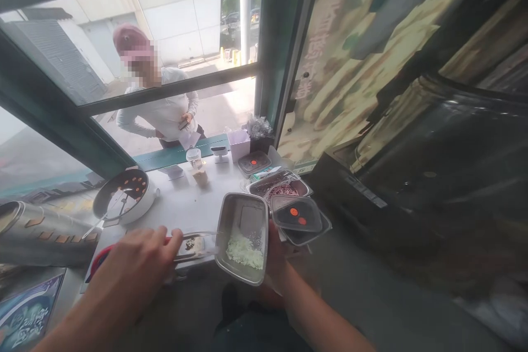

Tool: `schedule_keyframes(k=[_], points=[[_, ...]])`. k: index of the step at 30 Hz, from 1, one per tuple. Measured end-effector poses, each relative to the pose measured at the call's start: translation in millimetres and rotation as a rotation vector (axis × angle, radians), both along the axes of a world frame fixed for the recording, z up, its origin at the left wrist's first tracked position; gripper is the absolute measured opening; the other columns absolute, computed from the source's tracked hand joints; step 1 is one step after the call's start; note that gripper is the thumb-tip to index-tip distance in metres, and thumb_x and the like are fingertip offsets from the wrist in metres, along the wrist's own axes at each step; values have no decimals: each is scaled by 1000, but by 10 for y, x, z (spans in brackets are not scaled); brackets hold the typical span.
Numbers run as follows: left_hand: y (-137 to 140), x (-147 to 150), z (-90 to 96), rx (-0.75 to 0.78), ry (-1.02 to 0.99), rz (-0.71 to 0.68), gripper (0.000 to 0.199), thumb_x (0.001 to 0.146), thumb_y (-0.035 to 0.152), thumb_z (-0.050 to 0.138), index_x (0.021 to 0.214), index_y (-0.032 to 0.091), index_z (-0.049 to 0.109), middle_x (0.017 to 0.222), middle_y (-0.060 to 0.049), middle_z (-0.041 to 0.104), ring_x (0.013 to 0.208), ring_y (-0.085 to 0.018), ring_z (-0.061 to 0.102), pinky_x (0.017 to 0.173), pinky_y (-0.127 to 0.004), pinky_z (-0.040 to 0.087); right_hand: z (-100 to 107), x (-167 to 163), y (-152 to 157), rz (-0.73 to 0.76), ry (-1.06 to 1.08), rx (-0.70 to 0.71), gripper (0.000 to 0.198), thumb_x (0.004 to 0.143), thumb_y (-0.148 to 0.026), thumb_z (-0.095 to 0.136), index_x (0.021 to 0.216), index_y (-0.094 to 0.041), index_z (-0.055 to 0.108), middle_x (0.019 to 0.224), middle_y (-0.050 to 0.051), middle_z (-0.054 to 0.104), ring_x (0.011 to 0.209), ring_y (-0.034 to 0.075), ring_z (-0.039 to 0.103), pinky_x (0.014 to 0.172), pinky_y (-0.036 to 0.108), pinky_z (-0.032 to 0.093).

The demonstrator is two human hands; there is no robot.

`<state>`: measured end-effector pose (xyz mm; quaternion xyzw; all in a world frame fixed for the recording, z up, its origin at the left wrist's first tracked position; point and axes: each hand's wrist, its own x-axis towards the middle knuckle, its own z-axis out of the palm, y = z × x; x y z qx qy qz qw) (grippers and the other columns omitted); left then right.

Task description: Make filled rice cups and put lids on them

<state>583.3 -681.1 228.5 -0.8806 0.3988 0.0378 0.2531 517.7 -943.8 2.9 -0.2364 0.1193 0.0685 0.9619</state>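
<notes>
Got a bare left forearm (94, 305) slanting up and in from the bottom left, with a pretty long stretch of it in view, wrist (113, 278) more or less straight. Left hand (142, 256) back side up, fingers (175, 243) bent over and bunched into a hold. Then a bare right forearm (319, 308) from the lower right, running up and to the left. Can't see much of the right hand (276, 261) tbh, mostly hidden and kinda shadowy, but apparently wrapped into a hold too. Both hands roughly level, near each other, not touching.
</notes>
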Motion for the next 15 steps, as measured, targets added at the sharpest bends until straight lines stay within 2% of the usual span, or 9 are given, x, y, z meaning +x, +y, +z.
schedule_keyframes(k=[3,6,9,15], points=[[-437,-240,94,20,88,-141,30,94,7,51,117,18,67,90,-10,69,79,-29,71,70,-38,52,44,-8,48,25,41,58,83,69,-84,78,118,-17,79,115,13,82,110,35,73,101,51,59],[-743,-319,28,65,124,-204,30,95,6,45,114,13,66,89,-13,69,78,-31,72,67,-39,54,136,-21,84,-21,28,74,60,69,-76,83,94,-22,82,90,5,81,86,25,70,85,40,62],[-850,-362,-54,90,128,-227,30,92,4,42,109,13,66,86,-13,69,75,-32,72,64,-40,53,228,-67,78,-42,20,76,54,66,-72,88,88,-24,82,83,2,79,80,23,67,79,36,60],[-840,-541,-119,77,52,-303,23,91,7,49,106,13,66,87,-15,69,70,-29,69,58,-37,50,290,-146,46,6,31,70,69,64,-81,83,97,-21,83,97,7,82,93,29,70,90,43,60]])
